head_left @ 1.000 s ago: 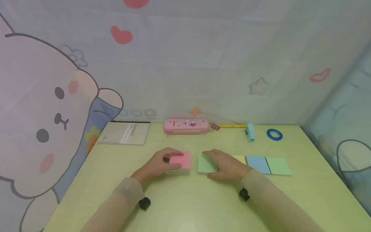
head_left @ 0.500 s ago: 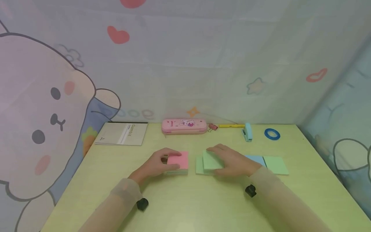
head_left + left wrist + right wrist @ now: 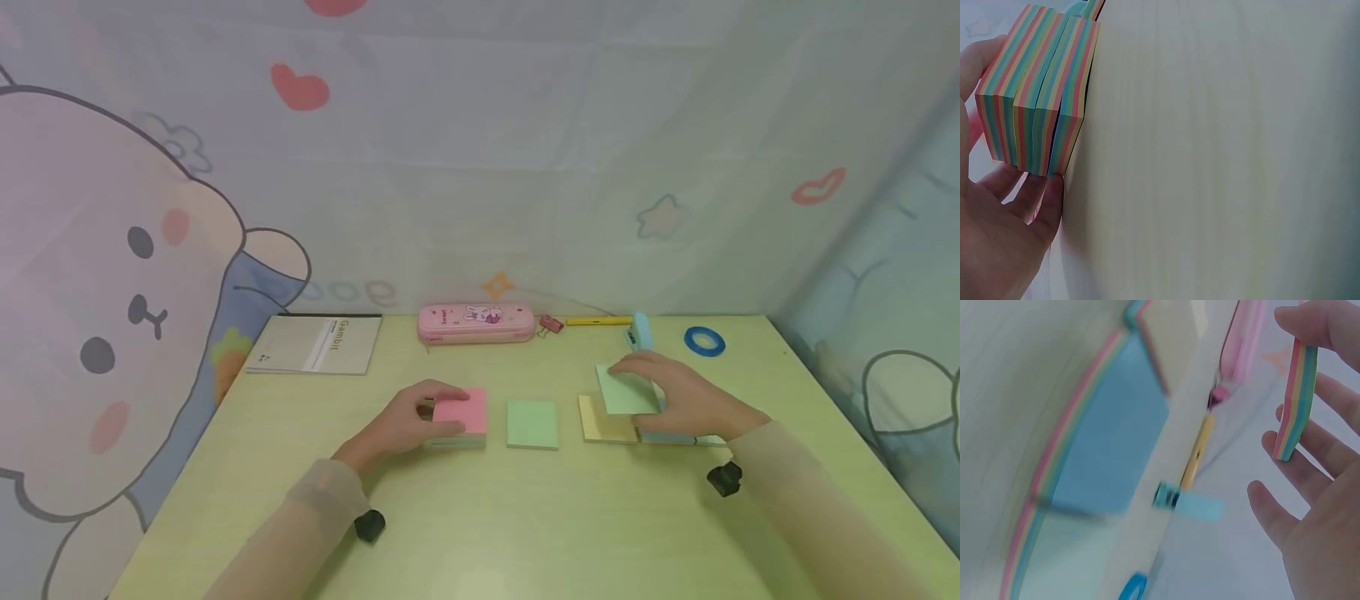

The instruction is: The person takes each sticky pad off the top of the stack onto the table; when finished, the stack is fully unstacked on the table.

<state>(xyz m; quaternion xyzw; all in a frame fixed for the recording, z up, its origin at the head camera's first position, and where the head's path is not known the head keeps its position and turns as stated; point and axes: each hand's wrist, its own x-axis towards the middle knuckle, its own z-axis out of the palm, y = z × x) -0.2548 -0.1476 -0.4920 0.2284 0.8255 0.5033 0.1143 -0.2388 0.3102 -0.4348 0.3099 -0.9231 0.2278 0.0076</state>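
Observation:
My left hand [image 3: 397, 423] grips a stack of sticky note pads [image 3: 467, 407], pink on top. Its striped, layered sides and uneven edges show in the left wrist view, thumb on one side and fingers on the other. Up in the air, my right hand [image 3: 693, 402] pinches a thin sticky note pad [image 3: 626, 392], green on top, over a yellow pad [image 3: 596, 425]. Between the hands lies another green pad [image 3: 532, 423]. A blue pad [image 3: 1104, 431] and a pale green pad [image 3: 1066, 556] adjoin under the right hand, which partly hides them in the head view.
Along the table's back edge are a notebook [image 3: 315, 343], a pink pencil case [image 3: 476, 323], a red binder clip [image 3: 551, 324], a yellow pen [image 3: 598, 321], a light blue stapler [image 3: 640, 332] and a roll of blue tape [image 3: 705, 341]. A printed curtain hangs behind.
My right hand has lifted a green-topped pad off the green pad in the middle and carried it right, over the yellow pad. The left hand stays on its stack.

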